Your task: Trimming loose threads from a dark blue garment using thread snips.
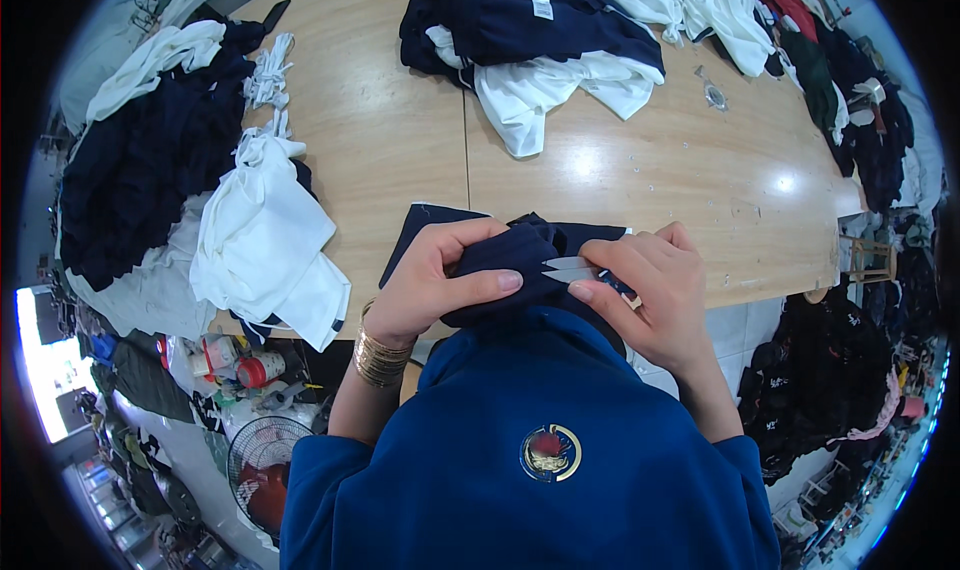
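Observation:
At the table's near edge, a dark navy garment (500, 262) is bunched up between my hands. My left hand (445, 270) grips its fabric, with the thumb on top and the fingers behind or under the cloth. My right hand (645, 280) is closed around small thread snips (572, 269). Their two pointed metal blades stand slightly apart and point left, at the cloth just right of my left thumb. Whether a thread lies between the blades is too small to make out. Part of the snips' dark handle is hidden by my right fingers.
A pile of navy and white garments (530, 30) lies across the wooden table (380, 120). More clothes (150, 160) and a white garment (265, 230) hang over the left edge. Dark clothes (880, 140) heap at the right. A fan (265, 470) stands below left.

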Demonstrator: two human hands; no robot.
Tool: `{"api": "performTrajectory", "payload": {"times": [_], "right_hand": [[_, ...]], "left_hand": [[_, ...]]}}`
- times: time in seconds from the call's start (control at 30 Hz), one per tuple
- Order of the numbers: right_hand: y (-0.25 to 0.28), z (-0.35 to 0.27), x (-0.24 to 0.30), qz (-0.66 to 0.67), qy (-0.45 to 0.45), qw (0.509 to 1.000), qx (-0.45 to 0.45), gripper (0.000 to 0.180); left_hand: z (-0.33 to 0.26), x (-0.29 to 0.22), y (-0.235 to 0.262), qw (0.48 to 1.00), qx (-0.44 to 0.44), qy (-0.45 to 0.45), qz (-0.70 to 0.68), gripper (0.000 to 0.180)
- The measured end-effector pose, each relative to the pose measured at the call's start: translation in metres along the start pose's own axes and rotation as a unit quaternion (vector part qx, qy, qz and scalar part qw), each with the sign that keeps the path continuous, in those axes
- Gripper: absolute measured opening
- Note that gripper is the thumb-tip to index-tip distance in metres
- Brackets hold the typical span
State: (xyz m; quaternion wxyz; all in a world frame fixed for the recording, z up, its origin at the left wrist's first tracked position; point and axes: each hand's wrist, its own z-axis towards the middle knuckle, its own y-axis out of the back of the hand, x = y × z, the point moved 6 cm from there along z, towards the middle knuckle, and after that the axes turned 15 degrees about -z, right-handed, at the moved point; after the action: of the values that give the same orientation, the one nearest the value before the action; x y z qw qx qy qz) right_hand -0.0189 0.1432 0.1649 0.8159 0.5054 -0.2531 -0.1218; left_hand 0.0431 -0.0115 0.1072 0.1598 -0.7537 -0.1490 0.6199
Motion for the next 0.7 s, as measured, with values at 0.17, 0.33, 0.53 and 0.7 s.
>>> {"api": "performTrajectory", "payload": {"times": [0.17,0.33,0.53,0.7], "right_hand": [[0.002,0.002,0.003,-0.019,0.008,1.000,-0.006,0.019],[0.004,0.001,0.000,-0.013,-0.003,1.000,-0.026,0.019],[0.002,0.000,-0.006,0.026,-0.034,0.999,-0.019,0.019],[-0.001,0.001,-0.008,0.039,-0.044,0.998,-0.002,0.021]], "left_hand": [[0.000,0.000,0.000,1.000,-0.001,0.005,0.004,0.035],[0.001,0.001,0.000,1.000,0.011,0.002,0.003,0.035],[0.002,0.002,-0.003,1.000,0.017,-0.023,0.010,0.032],[0.001,-0.002,-0.012,0.999,0.053,-0.010,0.003,0.030]]}}
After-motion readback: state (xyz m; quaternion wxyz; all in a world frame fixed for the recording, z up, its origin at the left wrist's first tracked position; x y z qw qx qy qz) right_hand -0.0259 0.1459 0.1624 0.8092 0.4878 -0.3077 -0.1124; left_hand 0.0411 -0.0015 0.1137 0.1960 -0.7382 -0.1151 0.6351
